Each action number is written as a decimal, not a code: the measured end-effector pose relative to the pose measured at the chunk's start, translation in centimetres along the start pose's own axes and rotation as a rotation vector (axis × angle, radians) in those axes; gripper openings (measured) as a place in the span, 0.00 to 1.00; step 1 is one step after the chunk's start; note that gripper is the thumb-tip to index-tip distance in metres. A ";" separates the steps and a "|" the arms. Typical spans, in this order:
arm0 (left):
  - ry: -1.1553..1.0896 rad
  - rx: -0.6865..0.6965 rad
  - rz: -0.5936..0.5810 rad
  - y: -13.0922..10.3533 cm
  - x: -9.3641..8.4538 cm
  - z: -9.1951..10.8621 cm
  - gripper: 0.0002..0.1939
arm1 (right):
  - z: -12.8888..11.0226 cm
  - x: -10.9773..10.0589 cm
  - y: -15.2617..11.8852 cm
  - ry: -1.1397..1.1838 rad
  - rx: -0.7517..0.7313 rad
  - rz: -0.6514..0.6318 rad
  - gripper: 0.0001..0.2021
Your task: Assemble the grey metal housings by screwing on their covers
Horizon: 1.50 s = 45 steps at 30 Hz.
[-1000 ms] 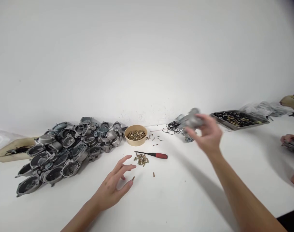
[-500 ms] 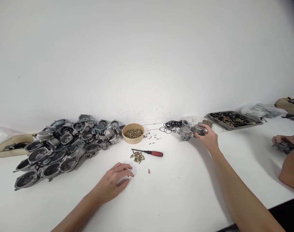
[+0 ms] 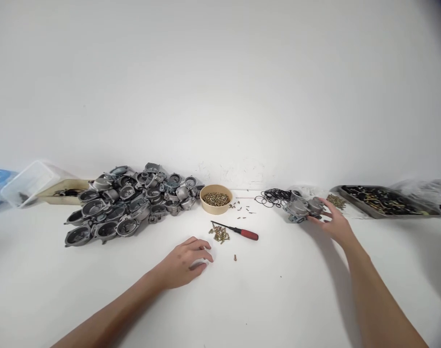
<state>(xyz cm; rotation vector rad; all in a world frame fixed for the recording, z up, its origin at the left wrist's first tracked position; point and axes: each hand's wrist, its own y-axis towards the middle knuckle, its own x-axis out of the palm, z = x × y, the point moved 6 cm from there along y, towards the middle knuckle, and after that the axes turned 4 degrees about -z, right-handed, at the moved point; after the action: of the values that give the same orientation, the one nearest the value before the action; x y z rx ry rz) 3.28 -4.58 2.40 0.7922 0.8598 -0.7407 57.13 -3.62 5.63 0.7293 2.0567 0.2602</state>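
Note:
On the white table, my left hand (image 3: 188,261) rests with loosely curled, parted fingers and holds nothing. Just beyond its fingertips is a small pile of brass-coloured screws (image 3: 220,235). A red-handled screwdriver (image 3: 248,234) lies with its shaft across the pile's far side, and a single screw (image 3: 235,257) lies nearer me. Over to the right, my right hand (image 3: 338,223) has thumb and fingers around a grey metal carburetor housing (image 3: 316,206). Against that one sits another carburetor housing (image 3: 297,209). My palm hides part of the gripped one.
A large heap of metal housings (image 3: 128,226) spreads over the left side. Beside it stands a round tub (image 3: 216,210) of screws. Black rubber rings (image 3: 274,197) lie near the wall. A grey tray (image 3: 365,209) of mixed parts is at right; a clear plastic bin (image 3: 34,181) stands far left.
The view has swung left, bringing the clear bin and a blue item in and taking another person's hands out at right. My right hand stays at the housing; my left hand barely moves.

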 end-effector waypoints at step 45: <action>0.163 -0.075 0.010 -0.3 -0.5 -1.8 0.14 | -22.8 10.9 -11.0 -0.125 -0.446 -0.937 0.11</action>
<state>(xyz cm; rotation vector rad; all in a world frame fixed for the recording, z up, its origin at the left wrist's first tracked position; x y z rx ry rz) 2.18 -3.13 1.97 0.7975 1.0234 -0.6374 29.58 -3.90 5.97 -0.4899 1.9022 0.1136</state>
